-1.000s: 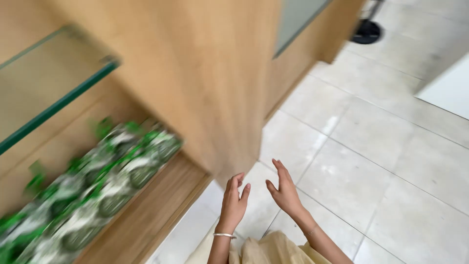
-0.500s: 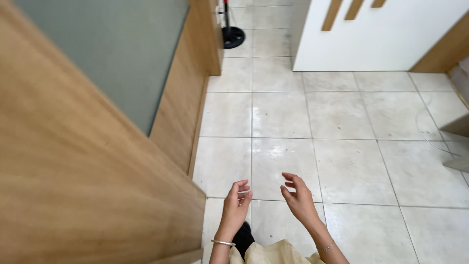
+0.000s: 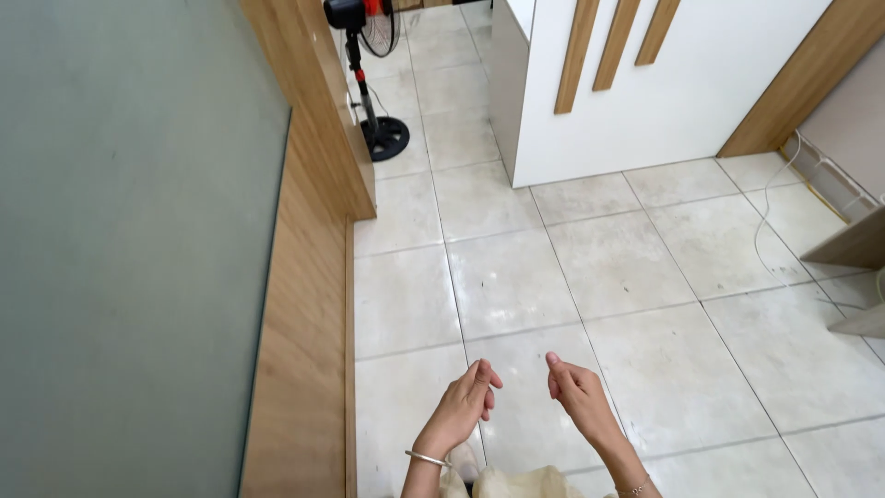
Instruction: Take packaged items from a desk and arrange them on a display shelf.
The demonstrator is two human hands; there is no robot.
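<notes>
Left hand point(image 3: 464, 403): low in the head view, raised over the floor point(image 3: 627, 267), fingers curled loosely inward with the tips drawn toward the thumb. Holds nothing, touches nothing. A thin bangle point(image 3: 427, 456) sits on the wrist.

Right hand point(image 3: 575, 395): just beside the left hand, a narrow gap between them, not touching. Fingers bent into a loose half-fist, thumb up. Holds nothing. A fine bracelet point(image 3: 632, 488) shows at the wrist near the bottom edge.

Cloth point(image 3: 516, 482): pale cream garment at the bottom edge, below and between both wrists.

Floor: large light-grey square tiles with darker grout lines, directly under both hands and filling the middle of the view.

Panel point(image 3: 129, 249): big grey-green frosted surface filling the left side, framed in light wood point(image 3: 304, 304). The wood edge runs down to the floor, near the left hand but apart from it.

Fan point(image 3: 373, 55): black stand fan with a round base, at the top of the view, next to the far end of the wood frame, well apart from the hands.

Cabinet point(image 3: 664, 101): white, with three slanted wooden strips, standing on the floor at the upper right.

Cable point(image 3: 770, 217): thin white line lying across the tiles at the right, near a wooden shelf edge point(image 3: 853, 244).
</notes>
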